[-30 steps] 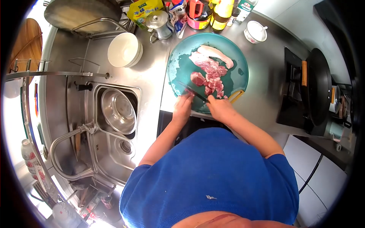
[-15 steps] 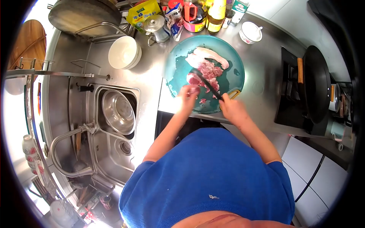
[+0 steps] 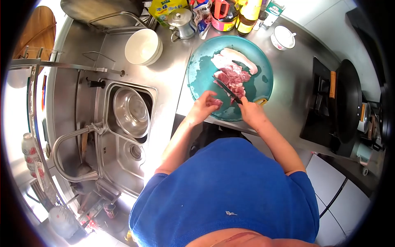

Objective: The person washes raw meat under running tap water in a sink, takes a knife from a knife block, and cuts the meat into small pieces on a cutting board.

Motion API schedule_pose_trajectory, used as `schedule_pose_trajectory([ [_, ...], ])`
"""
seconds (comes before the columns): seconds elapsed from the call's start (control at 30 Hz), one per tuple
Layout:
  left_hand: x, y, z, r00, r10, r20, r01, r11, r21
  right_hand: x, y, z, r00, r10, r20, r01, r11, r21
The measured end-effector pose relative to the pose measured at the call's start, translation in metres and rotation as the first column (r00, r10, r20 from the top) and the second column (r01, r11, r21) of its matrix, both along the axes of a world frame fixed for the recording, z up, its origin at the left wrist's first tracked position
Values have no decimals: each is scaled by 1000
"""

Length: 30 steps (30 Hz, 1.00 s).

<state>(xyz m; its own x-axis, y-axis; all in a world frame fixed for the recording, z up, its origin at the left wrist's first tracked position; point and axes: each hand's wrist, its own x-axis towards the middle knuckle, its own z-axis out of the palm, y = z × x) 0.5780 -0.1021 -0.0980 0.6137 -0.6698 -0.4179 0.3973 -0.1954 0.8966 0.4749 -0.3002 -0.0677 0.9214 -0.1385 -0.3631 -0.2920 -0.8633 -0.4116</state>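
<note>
A round teal cutting board [image 3: 199, 74] lies on the steel counter with raw meat [image 3: 232, 74] on it. One pale, fatty strip [image 3: 242, 59] is at the far side, and smaller red pieces lie nearer me. In my right hand [image 3: 252, 113] is a dark-bladed knife [image 3: 227, 88], its blade slanting up and left against the meat. My left hand [image 3: 202, 108], at the board's near left edge, has curled fingers around a small piece of meat [image 3: 216, 103]. Part of that piece is hidden by the fingers.
To the left are a white bowl [image 3: 143, 47] and a sink [image 3: 153, 96] holding a steel basin [image 3: 131, 112]. Bottles [image 3: 248, 18], a metal pot [image 3: 181, 24] and a lidded jar [image 3: 283, 38] line the back. A wok [image 3: 347, 99] stands on the right.
The whole view has shifted slightly, with the counter items now further right. My left hand has drawn the small piece of meat away from the larger meat, toward the board's near edge.
</note>
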Motion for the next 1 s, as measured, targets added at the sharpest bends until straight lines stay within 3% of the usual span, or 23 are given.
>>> schedule_pose_trajectory([
  [0.03, -2, -5, -5, 1000, -3, -2, 3, 1000, -6, -1, -1, 2, 1000, -3, -2, 3, 1000, -6],
  [0.07, -4, -7, -13, 936, -41, 349, -23, 984, 176, -3, 0, 4, 1000, 13, -3, -13, 1000, -13],
  [0.1, -4, -8, -17, 754, -137, 643, -113, 936, 332, -4, 1, 5, 1000, 30, -3, -30, 999, -18],
  [0.13, -5, -7, -20, 755, -136, 642, -112, 937, 331, -7, 3, 5, 1000, 29, -5, -29, 999, -19],
  [0.2, -12, -4, -22, 420, -132, 898, -276, 924, 265, -15, 8, 7, 993, 77, 89, -73, 996, -49],
  [0.3, -23, -7, -23, 325, -110, 939, -124, 980, 157, -20, 13, 22, 991, 130, 9, -129, 990, -54],
  [0.43, -27, -8, -41, 253, -141, 957, -127, 976, 177, -29, 10, 14, 981, 194, -13, -194, 978, -78],
  [0.5, -26, -8, -45, 224, -69, 972, -151, 983, 104, -33, 9, 10, 977, 211, -25, -212, 973, -90],
  [0.8, -19, -6, -47, 353, 26, 935, -200, 979, 48, 58, 50, -11, 964, 264, 37, -265, 964, 3],
  [0.93, -20, -6, -44, 342, 37, 939, -187, 982, 29, 32, 35, -15, 968, 248, 38, -249, 969, 8],
  [1.0, -20, -7, -43, 341, 62, 938, -210, 978, 12, 0, 15, -21, 964, 261, 47, -257, 964, -72],
])
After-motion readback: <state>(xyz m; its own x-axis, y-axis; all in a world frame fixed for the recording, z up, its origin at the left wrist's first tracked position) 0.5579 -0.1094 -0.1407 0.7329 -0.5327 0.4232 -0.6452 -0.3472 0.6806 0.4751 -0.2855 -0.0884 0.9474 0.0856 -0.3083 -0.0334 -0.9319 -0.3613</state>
